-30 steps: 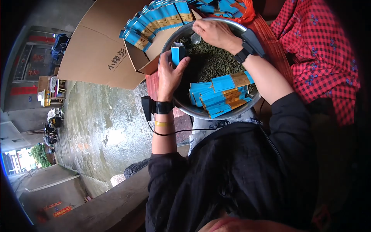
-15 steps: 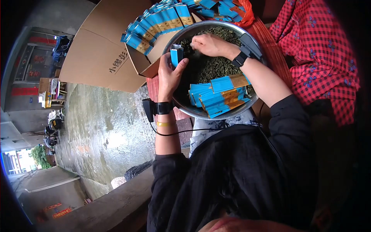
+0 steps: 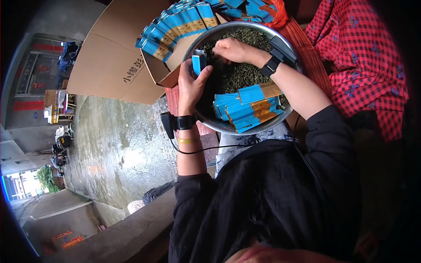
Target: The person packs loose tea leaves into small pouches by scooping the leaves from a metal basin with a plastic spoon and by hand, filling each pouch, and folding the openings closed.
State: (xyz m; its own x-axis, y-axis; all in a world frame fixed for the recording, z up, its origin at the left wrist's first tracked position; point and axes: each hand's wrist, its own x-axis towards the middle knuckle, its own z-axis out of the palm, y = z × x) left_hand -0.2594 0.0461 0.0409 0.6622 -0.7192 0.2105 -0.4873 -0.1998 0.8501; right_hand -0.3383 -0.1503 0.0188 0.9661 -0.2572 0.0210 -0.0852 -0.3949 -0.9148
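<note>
My left hand (image 3: 191, 90) is wrapped round a small blue packet (image 3: 197, 65), held upright at the left side of a metal basin (image 3: 221, 128). The packet's top gapes, showing a silvery lining. Over the dark, dried tea leaves (image 3: 247, 78) in the basin, my right hand (image 3: 234, 50) is closed with its fingers curled toward the packet. Its fingertips are partly hidden and slightly blurred, so what they hold does not show. Several flat blue-and-gold packets (image 3: 250, 109) lie on the leaves at the near side of the basin.
A cardboard box (image 3: 112, 57) at the upper left holds rows of blue-and-gold packets (image 3: 180, 24). More packets lie in a red plastic bag (image 3: 278, 15) behind the basin. Red checked cloth (image 3: 357, 65) hangs at the right. A cable (image 3: 199, 151) runs from my left wrist.
My right hand has shifted slightly left, closer to the packet's open top. My left hand and the packet have barely moved.
</note>
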